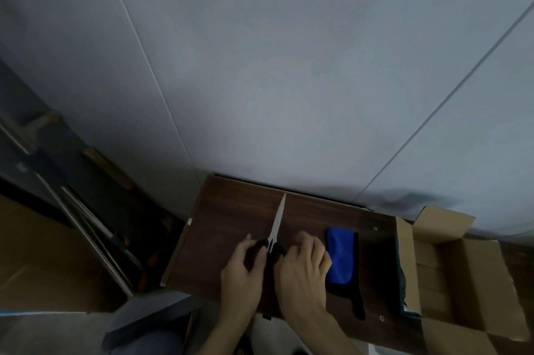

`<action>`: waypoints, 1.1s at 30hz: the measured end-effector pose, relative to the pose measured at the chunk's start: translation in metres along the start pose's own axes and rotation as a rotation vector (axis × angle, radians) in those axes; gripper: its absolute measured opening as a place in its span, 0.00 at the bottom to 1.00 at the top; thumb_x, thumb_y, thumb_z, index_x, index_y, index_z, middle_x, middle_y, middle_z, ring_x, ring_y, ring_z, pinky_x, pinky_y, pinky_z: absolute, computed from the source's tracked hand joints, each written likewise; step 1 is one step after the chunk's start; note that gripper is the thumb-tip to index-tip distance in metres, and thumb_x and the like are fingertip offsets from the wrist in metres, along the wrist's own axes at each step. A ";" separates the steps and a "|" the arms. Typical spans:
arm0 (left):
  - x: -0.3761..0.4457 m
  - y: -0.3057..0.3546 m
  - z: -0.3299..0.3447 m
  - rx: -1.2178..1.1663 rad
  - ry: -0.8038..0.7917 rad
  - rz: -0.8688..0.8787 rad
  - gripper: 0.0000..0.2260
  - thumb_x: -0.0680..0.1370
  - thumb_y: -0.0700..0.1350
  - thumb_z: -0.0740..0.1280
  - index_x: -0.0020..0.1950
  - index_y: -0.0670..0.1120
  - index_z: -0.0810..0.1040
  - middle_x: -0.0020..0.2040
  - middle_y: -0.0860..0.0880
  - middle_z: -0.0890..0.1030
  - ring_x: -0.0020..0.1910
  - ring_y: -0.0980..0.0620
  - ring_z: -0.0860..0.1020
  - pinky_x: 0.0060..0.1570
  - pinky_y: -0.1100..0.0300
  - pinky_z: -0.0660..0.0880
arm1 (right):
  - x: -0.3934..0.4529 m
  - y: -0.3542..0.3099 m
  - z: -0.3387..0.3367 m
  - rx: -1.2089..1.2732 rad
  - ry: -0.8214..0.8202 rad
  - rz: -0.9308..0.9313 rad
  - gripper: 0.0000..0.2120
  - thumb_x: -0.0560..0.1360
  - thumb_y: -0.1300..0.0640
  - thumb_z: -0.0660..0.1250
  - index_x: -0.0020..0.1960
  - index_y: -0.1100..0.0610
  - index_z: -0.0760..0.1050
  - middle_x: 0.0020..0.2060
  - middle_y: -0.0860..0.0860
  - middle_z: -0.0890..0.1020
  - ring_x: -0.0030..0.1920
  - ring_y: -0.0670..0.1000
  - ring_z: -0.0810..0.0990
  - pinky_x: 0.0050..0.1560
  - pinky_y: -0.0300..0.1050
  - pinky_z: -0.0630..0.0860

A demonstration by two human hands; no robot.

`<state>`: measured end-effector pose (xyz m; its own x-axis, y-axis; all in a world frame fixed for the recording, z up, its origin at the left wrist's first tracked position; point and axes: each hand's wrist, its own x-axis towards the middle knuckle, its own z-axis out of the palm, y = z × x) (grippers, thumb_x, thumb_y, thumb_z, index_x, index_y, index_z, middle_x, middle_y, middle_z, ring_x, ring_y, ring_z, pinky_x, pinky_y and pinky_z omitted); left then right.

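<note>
A knife (pixel 278 220) with a pale pointed blade and a black handle lies over the dark wooden board (pixel 231 210), blade pointing away toward the wall. My left hand (pixel 245 271) grips the black handle from the left. My right hand (pixel 303 265) holds the same handle from the right, fingers curled over it. Just right of my right hand a blue cloth pouch (pixel 341 253) with black edging lies flat on the board.
An open cardboard box (pixel 450 268) stands at the board's right end. Metal bars and clutter (pixel 86 210) lean in the dark gap to the left. A grey panelled wall (pixel 289 65) rises directly behind the board.
</note>
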<state>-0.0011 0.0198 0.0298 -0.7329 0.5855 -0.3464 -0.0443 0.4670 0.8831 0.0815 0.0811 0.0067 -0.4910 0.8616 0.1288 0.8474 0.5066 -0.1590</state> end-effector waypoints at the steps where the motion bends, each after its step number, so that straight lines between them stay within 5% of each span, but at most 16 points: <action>1: -0.001 0.013 -0.003 -0.256 0.001 -0.148 0.05 0.78 0.44 0.66 0.53 0.46 0.79 0.63 0.43 0.79 0.60 0.49 0.77 0.58 0.59 0.72 | 0.000 -0.002 -0.006 0.029 0.035 -0.006 0.10 0.63 0.56 0.78 0.38 0.58 0.79 0.52 0.56 0.77 0.57 0.57 0.69 0.50 0.60 0.78; 4: -0.010 0.044 -0.009 -0.902 -0.100 -0.407 0.11 0.79 0.43 0.63 0.56 0.38 0.78 0.55 0.37 0.82 0.55 0.41 0.80 0.54 0.51 0.75 | 0.004 -0.011 -0.029 0.113 0.137 -0.052 0.14 0.75 0.49 0.58 0.39 0.54 0.78 0.54 0.52 0.73 0.58 0.55 0.69 0.55 0.56 0.76; 7: -0.025 0.074 -0.018 -1.111 -0.171 -0.392 0.18 0.80 0.48 0.60 0.60 0.36 0.77 0.57 0.35 0.82 0.57 0.39 0.80 0.59 0.47 0.73 | 0.014 -0.026 -0.064 0.202 0.243 -0.101 0.14 0.76 0.48 0.56 0.42 0.53 0.77 0.55 0.50 0.70 0.57 0.53 0.68 0.58 0.49 0.62; 12: -0.033 0.125 -0.043 -1.118 -0.125 -0.174 0.15 0.80 0.44 0.59 0.56 0.35 0.79 0.51 0.37 0.84 0.48 0.44 0.83 0.50 0.52 0.77 | 0.035 -0.039 -0.118 0.228 0.361 -0.216 0.13 0.76 0.50 0.57 0.49 0.55 0.77 0.56 0.53 0.69 0.56 0.56 0.68 0.55 0.51 0.61; 19: -0.039 0.170 -0.081 -0.972 -0.122 0.029 0.12 0.80 0.41 0.58 0.51 0.36 0.78 0.44 0.40 0.86 0.43 0.46 0.85 0.35 0.57 0.82 | 0.052 -0.039 -0.161 0.230 0.432 -0.310 0.13 0.77 0.53 0.55 0.40 0.57 0.72 0.56 0.57 0.71 0.58 0.58 0.68 0.53 0.51 0.60; 23: -0.040 0.173 -0.088 -0.969 -0.153 0.037 0.12 0.81 0.42 0.58 0.53 0.36 0.77 0.45 0.41 0.86 0.42 0.46 0.86 0.33 0.56 0.81 | 0.050 -0.036 -0.172 0.328 0.304 -0.354 0.10 0.79 0.51 0.52 0.44 0.53 0.68 0.58 0.54 0.71 0.59 0.55 0.67 0.54 0.48 0.61; 27: -0.035 0.165 -0.087 -0.992 -0.153 0.007 0.12 0.81 0.43 0.58 0.53 0.37 0.77 0.47 0.40 0.86 0.45 0.46 0.85 0.37 0.53 0.83 | 0.046 -0.024 -0.173 0.598 0.025 -0.367 0.16 0.78 0.37 0.44 0.48 0.43 0.66 0.61 0.41 0.64 0.65 0.41 0.59 0.61 0.42 0.58; 31: -0.028 0.150 -0.086 -0.998 -0.118 -0.020 0.12 0.81 0.43 0.58 0.51 0.38 0.79 0.47 0.41 0.86 0.45 0.48 0.85 0.39 0.54 0.83 | 0.040 0.021 -0.122 0.755 -0.096 0.046 0.23 0.79 0.38 0.47 0.63 0.49 0.69 0.65 0.48 0.69 0.68 0.50 0.62 0.69 0.46 0.59; 33: -0.026 0.141 -0.084 -1.026 -0.109 -0.050 0.12 0.81 0.43 0.58 0.50 0.39 0.79 0.48 0.41 0.86 0.46 0.47 0.85 0.42 0.52 0.82 | 0.031 0.050 -0.081 0.558 -0.289 0.246 0.26 0.82 0.43 0.46 0.77 0.51 0.53 0.77 0.57 0.54 0.77 0.59 0.47 0.75 0.51 0.47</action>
<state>-0.0455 0.0154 0.1901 -0.6509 0.6621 -0.3715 -0.6683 -0.2674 0.6942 0.1250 0.1304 0.0821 -0.3971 0.8883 -0.2307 0.7483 0.1678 -0.6418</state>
